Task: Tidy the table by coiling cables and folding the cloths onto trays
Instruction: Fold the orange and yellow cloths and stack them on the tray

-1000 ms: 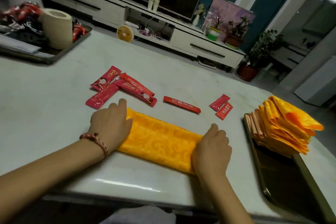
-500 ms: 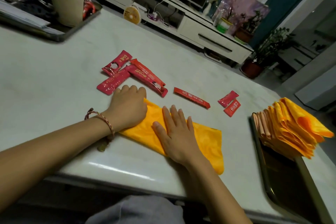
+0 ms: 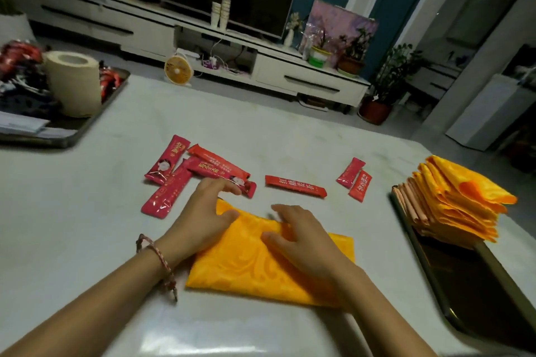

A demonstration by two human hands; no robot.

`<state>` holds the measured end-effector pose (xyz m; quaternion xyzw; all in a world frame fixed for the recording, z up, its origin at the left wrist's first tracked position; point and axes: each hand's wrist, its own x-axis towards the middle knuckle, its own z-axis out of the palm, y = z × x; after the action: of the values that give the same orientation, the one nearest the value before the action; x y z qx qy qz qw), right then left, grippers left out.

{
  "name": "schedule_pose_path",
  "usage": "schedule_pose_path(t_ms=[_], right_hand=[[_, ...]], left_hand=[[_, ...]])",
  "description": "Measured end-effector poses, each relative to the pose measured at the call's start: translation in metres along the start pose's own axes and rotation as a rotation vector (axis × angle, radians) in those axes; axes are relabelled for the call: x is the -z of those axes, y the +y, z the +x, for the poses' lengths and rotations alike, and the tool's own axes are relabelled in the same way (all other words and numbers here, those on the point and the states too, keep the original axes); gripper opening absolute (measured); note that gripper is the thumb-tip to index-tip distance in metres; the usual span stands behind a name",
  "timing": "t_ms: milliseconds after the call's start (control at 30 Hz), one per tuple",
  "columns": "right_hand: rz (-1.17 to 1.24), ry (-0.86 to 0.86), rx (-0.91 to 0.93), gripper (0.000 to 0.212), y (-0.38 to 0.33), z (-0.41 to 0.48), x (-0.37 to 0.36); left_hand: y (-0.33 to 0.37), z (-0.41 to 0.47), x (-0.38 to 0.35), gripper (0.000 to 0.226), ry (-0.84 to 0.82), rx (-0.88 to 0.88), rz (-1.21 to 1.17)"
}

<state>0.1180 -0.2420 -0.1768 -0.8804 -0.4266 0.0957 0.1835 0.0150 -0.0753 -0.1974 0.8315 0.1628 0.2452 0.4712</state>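
A folded yellow patterned cloth (image 3: 249,264) lies on the white table near its front edge. My left hand (image 3: 203,217) rests on the cloth's left end, with the thumb on the fabric and the fingers reaching past its far corner. Flat on the cloth's middle lies my right hand (image 3: 304,240), its fingertips blurred. At the right, a stack of folded yellow cloths (image 3: 458,206) sits on the far end of a dark tray (image 3: 478,293).
Several red sachets (image 3: 294,185) lie scattered just beyond the cloth. A second tray (image 3: 95,119) at the far left holds a paper roll (image 3: 75,81) and a tangle of dark and red items. The table's front edge is close to my arms.
My right hand came from the cloth's right end to its middle and now sits slightly further right. The left hand stayed on the left end, its fingers now spread.
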Motion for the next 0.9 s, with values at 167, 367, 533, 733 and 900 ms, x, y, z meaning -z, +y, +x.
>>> schedule_pose_path(t_ms=[167,367,533,733,900], right_hand=[[0.152,-0.184,-0.032,0.052,-0.015,0.019,0.017],[0.261,-0.291,0.063,0.023,-0.025,0.022,0.046],[0.503,-0.2,-0.028,0.019,-0.022,0.012,0.058],[0.924,-0.088,-0.116,0.036,-0.016,-0.003,0.065],[1.232,0.046,-0.228,0.049,-0.025,0.002,0.048]], left_hand=[[0.013,0.005,0.014,0.031,0.021,-0.001,-0.278],[0.019,0.012,0.04,0.05,-0.046,0.299,-0.604],[0.011,0.017,0.046,0.066,-0.158,0.552,-1.027],[0.01,0.01,0.037,0.074,-0.239,0.65,-1.253],[0.025,-0.002,0.016,0.068,-0.461,0.702,-1.172]])
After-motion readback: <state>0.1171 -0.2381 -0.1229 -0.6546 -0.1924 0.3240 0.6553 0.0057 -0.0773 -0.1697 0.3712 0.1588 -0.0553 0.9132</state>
